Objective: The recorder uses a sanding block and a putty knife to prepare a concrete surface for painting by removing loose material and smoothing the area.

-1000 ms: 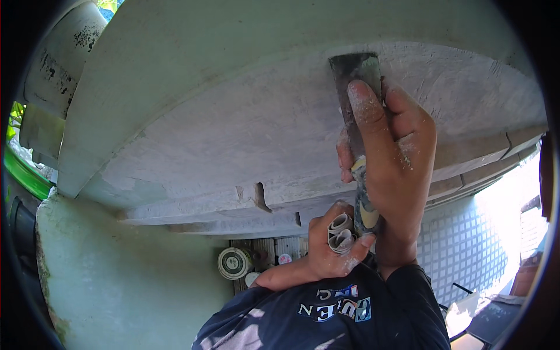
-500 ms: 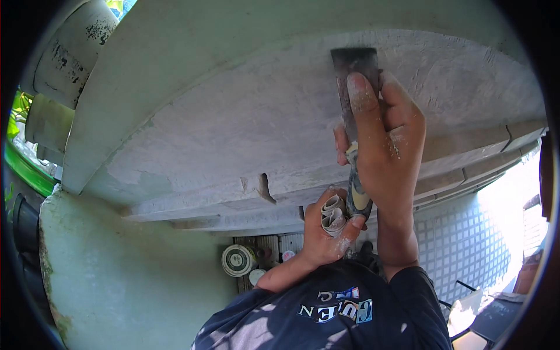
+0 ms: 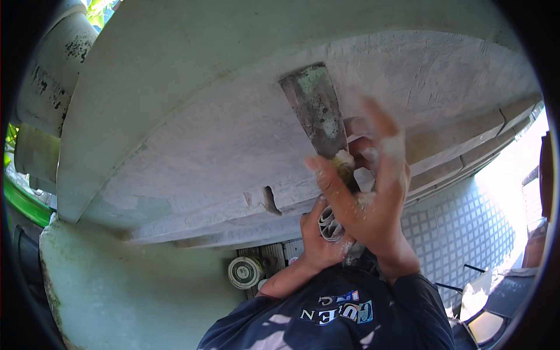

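Note:
A putty knife (image 3: 318,108) with a wide, stained metal blade stands tilted up-left in front of the pale plastered surface (image 3: 233,134). My right hand (image 3: 373,186) is around its handle, with thumb and index finger stretched apart and the index blurred by motion. The other fingers are bent behind the handle. Just below, my left hand (image 3: 315,236) is closed around a rolled whitish sheet (image 3: 330,224). The knife's lower handle is hidden behind my right hand, so whether my left hand also grips it cannot be seen. White dust covers both hands.
A green-grey curved edge (image 3: 175,76) bounds the plastered surface above, and a green wall (image 3: 146,286) stands at lower left. The ledge below has a dark hole (image 3: 270,200). A round tub (image 3: 245,272) stands low down. Chairs (image 3: 496,309) are at lower right.
The putty knife has come down from the surface's upper part, and its blade has swung left. My right hand's thumb and index finger have spread off the blade. My left hand keeps the rolled sheet.

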Available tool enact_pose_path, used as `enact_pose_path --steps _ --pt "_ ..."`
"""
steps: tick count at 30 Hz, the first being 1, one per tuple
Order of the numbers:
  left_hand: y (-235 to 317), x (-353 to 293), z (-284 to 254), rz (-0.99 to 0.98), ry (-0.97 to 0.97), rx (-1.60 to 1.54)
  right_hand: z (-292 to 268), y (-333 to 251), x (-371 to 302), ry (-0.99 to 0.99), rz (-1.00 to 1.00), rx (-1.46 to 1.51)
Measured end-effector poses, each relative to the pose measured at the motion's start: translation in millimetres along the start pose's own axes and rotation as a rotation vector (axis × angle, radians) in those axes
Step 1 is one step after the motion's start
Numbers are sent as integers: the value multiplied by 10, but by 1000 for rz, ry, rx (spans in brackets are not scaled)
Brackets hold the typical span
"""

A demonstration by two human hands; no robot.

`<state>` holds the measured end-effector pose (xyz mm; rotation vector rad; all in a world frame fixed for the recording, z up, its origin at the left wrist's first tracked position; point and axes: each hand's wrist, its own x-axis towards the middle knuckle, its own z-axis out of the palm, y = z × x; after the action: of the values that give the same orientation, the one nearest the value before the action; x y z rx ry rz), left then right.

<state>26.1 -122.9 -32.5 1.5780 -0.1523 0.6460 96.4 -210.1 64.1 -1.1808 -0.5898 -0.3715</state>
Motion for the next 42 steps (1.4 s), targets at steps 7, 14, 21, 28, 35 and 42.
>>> enact_pose_path --steps 7,14,21,28,35,42 --pt "-130 -75 -70 72 -64 97 13 -23 6 -31 -377 -647" --pt "-18 -90 6 -59 -5 23 -76 -37 -32 -101 107 -29" --pt "116 -124 125 -67 120 13 -107 -6 142 -245 302 100" --pt "162 -179 176 -46 261 70 -326 193 -116 -407 298 125" --pt "254 -64 -85 9 195 -7 -430 155 -140 -395 388 228" --pt "680 661 -402 653 338 723 -404 185 -140 -407 322 186"
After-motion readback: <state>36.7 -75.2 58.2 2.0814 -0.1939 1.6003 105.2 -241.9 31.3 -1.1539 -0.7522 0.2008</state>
